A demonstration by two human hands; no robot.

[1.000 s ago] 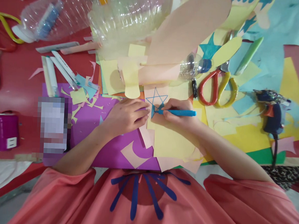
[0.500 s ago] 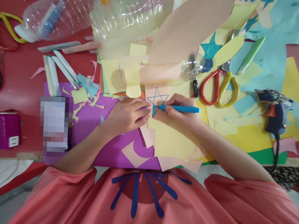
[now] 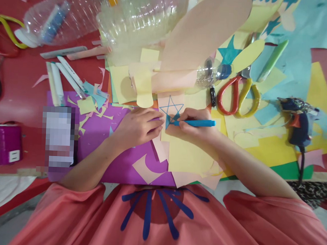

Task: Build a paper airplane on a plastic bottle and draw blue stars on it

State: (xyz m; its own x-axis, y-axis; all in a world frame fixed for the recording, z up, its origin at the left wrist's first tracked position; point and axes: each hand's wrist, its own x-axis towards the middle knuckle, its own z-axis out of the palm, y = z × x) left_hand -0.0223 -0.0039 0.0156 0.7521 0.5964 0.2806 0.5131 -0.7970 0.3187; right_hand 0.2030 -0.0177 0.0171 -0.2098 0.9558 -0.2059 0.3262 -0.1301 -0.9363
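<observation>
One blue marker [image 3: 200, 123] is pinched between the thumb and fingers of the right hand [image 3: 197, 121], lying nearly level with its tip at the lower left point of a star [image 3: 171, 110]. That star is drawn in blue outline on a piece of pale pink paper [image 3: 162, 100], and its lower left point is coloured in. The left hand [image 3: 141, 126] lies palm down, fingers slightly spread and curled, their tips by the paper's left edge and part of the hand over a purple sheet [image 3: 118, 164]. A pale yellow sheet [image 3: 190, 156] lies below the star.

Scissors [image 3: 246, 72] with one red and one yellow handle rest beyond the right hand, near a teal paper star [image 3: 229, 51]. Farther right is a glue gun [image 3: 300, 130]. White pens [image 3: 70, 76] and a capped plastic bottle [image 3: 81, 17] lie on the left of the red worktop [image 3: 9, 105].
</observation>
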